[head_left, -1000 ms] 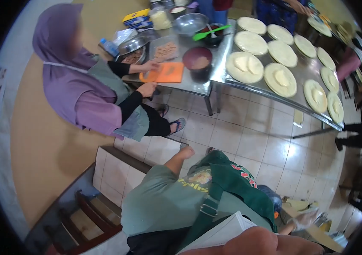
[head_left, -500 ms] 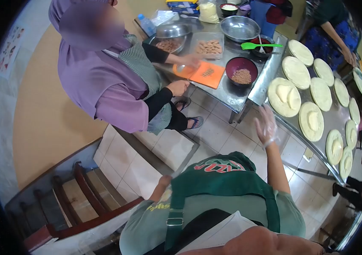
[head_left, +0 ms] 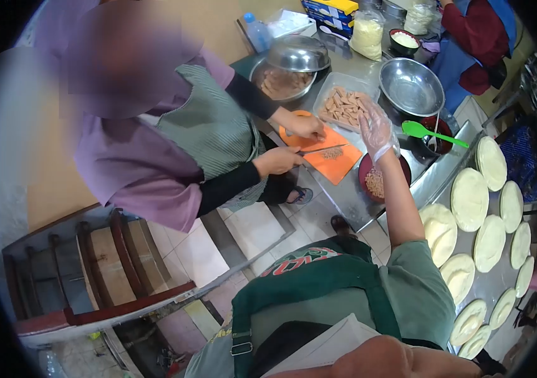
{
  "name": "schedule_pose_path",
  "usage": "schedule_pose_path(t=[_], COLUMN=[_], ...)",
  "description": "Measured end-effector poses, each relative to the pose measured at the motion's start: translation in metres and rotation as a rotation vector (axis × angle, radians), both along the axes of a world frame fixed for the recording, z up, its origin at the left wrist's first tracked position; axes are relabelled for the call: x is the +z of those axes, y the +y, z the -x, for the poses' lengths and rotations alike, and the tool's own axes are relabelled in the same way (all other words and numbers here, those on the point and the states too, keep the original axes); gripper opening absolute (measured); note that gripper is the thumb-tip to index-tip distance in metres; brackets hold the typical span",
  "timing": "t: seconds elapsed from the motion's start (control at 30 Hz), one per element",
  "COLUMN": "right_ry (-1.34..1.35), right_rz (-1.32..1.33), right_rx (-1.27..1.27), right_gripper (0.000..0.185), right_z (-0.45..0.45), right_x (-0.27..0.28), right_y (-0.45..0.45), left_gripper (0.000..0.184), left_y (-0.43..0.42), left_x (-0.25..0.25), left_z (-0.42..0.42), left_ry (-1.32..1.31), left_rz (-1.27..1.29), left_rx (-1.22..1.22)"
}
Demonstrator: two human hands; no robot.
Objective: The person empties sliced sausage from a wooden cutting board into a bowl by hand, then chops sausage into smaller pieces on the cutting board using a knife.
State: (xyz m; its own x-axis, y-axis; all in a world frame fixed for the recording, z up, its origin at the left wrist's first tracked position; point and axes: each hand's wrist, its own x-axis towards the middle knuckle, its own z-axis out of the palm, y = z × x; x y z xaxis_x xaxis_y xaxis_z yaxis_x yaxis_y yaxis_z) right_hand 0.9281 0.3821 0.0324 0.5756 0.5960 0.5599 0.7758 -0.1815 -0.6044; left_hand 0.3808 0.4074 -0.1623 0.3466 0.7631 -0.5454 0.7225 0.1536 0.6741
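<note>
Dark green apron [head_left: 309, 285] with red lettering [head_left: 297, 262], metal strap buckle [head_left: 241, 348], paler green shirt [head_left: 418, 286], clear plastic glove [head_left: 377, 133]

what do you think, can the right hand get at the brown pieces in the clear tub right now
Probably yes: the gloved right hand is by the edge of the clear tub, the brown pieces look uncovered, and the co-worker's hands are aside, at the orange board.

On our steel table [head_left: 347, 203] we see an orange cutting board [head_left: 341, 167], a clear tub [head_left: 350, 80] of brown pieces [head_left: 341, 107], a maroon bowl [head_left: 369, 166], a wide steel bowl [head_left: 412, 87] and a yellowish bag [head_left: 367, 34]. Our second metal table [head_left: 494, 203] carries pale dough rounds [head_left: 469, 200], lying close together.
</note>
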Motion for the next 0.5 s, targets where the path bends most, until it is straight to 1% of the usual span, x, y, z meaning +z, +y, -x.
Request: schedule_pose_path(t=[0.13,0.27,0.4,0.43,0.47,0.5], right_ry=[0.101,0.173,0.234,0.223,0.225,0.286], right_rz=[-0.041,0.102,0.138,0.145,0.149,0.148], right_rx=[-0.001,-0.075,-0.053,-0.072,-0.072,-0.092], right_gripper=[0.031,0.028,0.026,0.025,0.025,0.024], right_z=[-0.041,-0.066,-0.078,-0.08,-0.08,-0.079], right_x=[-0.013,-0.038,-0.045,-0.049,-0.052,-0.053], right_y=[0.007,-0.004,-0.027,-0.033,-0.039,-0.045], left_gripper=[0.035,0.036,0.036,0.039,0.039,0.039], left_y=[-0.026,-0.052,-0.067,-0.061,-0.062,-0.062], left_x=[-0.001,0.011,0.014,0.017,0.019,0.018], left_z=[-0.007,0.0,0.006,0.004,0.002,0.002], left_ry=[-0.021,-0.027,-0.054,0.166,0.168,0.15], left_rz=[0.033,0.095,0.119,0.191,0.195,0.194], left_rx=[0.059,0.066,0.112,0.032,0.032,0.035])
